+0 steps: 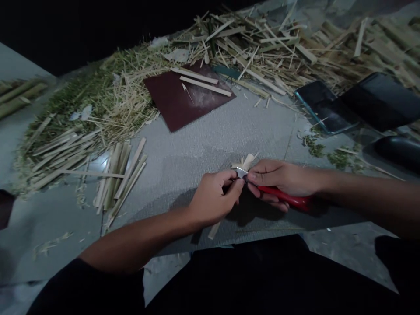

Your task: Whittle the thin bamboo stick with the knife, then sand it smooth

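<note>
In my right hand [275,179] is a knife with a red handle [300,202]. Its short blade [242,172] points left, toward my other hand. My left hand [218,192] is closed, thumb against fingers, around a thin bamboo strip [215,230] whose lower end sticks out below the palm. Beyond the fingertips, pale curled shavings [246,162] stand at the strip's far end, right by the blade. Both hands are close together over the grey surface [262,127], and the middle of the strip is hidden by my left hand.
A dark red sheet [170,109] bears two bamboo strips. Split bamboo pieces [120,175] lie at left, near a green heap of shavings [88,87]. More bamboo scraps [262,48] spread along the back. Dark flat devices [328,107] lie at right.
</note>
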Demonstrator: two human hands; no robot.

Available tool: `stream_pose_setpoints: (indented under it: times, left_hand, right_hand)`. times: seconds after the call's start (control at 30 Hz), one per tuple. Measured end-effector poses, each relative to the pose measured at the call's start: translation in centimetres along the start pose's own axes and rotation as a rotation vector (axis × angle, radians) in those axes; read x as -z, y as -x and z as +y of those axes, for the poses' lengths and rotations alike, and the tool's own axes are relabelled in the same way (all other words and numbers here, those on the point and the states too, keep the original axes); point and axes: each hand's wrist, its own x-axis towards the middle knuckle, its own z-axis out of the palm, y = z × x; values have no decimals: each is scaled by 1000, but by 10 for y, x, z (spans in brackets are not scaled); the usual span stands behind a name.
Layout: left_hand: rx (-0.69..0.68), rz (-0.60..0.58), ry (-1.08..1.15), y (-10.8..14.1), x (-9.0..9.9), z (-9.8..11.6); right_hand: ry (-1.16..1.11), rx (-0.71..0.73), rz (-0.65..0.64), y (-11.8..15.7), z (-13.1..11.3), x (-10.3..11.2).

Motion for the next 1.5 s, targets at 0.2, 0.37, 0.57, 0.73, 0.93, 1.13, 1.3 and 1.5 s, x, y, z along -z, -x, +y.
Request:
stream_pose_setpoints:
  times: [0.2,0.37,0.57,0.73,0.93,1.13,1.3,1.5]
  left_hand:
    - [-31,-19,-49,2,1,2]
    - [-52,6,-98,8,2,7]
    - [-68,-57,-88,26,-2,21]
    - [93,94,151,16,-3,10]
    - [225,-165,652,3,-1,-1]
    - [395,-378,1169,0,3,5]
    - [449,-442,1228,2,6,7]
    - [523,-438,1255,2,7,7]
  right_hand:
    - [-44,8,-75,-1,2,1]
    - [8,28,-48,2,-4,5]
    - [15,296,651,20,-46,41]
    - [9,207,414,20,-42,35]
    - [-46,144,52,14,-17,16]
    - [-80,178,10,15,-19,19]
    - [-101,160,-3,13,-16,20]
    - [-104,67,-115,11,-10,14]
